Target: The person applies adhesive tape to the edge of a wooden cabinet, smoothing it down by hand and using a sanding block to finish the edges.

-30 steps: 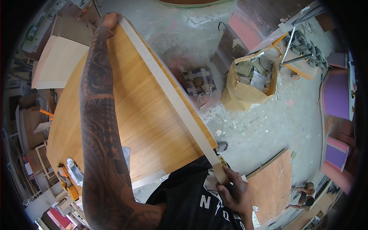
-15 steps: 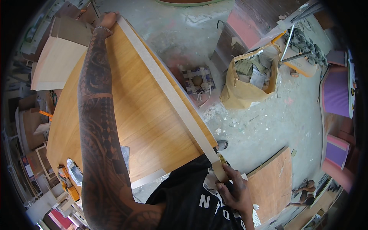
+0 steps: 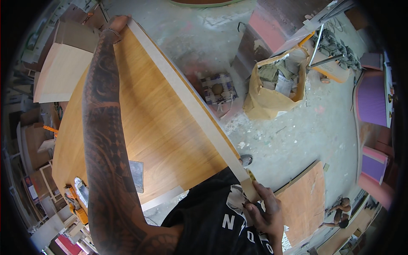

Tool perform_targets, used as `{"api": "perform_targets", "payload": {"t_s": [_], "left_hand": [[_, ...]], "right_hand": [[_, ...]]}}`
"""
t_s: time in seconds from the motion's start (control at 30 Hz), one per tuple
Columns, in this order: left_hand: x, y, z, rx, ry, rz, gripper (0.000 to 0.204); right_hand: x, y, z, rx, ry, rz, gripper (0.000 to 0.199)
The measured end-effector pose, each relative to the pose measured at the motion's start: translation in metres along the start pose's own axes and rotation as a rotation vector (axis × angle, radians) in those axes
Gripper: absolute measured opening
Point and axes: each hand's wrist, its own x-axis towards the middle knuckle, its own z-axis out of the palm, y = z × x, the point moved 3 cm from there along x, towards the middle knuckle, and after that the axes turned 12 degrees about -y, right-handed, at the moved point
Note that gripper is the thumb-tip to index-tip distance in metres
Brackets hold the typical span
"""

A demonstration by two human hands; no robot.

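Observation:
A long pale strip of masking tape runs along the right edge of a curved-sided wooden panel. At the far corner my left hand is closed with its fingers pressed on the strip's end. My left forearm reaches across the panel. By my body, at the near end, my right hand grips the tape between thumb and fingers, where a bit of yellow shows at what looks like its roll. The strip looks straight and taut between both hands. Beneath my left arm lies a flat grey rectangular piece.
Orange-and-black tools lie at the panel's left edge. On the floor to the right stand a paper sack of scraps, a checked cloth-covered seat and a plywood sheet. Another person is at the lower right.
My right hand has shifted slightly right and up, carrying the near end of the strip closer to the panel's edge. My left arm has moved a little left, uncovering more of the grey piece.

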Motion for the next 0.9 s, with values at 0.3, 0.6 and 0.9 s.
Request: {"api": "perform_targets", "payload": {"t_s": [0.3,0.6,0.9], "left_hand": [[-0.063,0.049,-0.028,-0.319,0.069,-0.187,0.06],[-0.074,0.041,-0.017,-0.157,0.144,0.086,0.054],[-0.069,0.037,-0.006,-0.477,0.029,-0.073,0.058]], "right_hand": [[0.003,0.007,-0.001,0.006,0.012,0.021,0.058],[0.007,0.012,0.0,-0.008,-0.029,0.001,0.06],[0.012,0.017,0.008,0.014,-0.039,-0.017,0.061]]}}
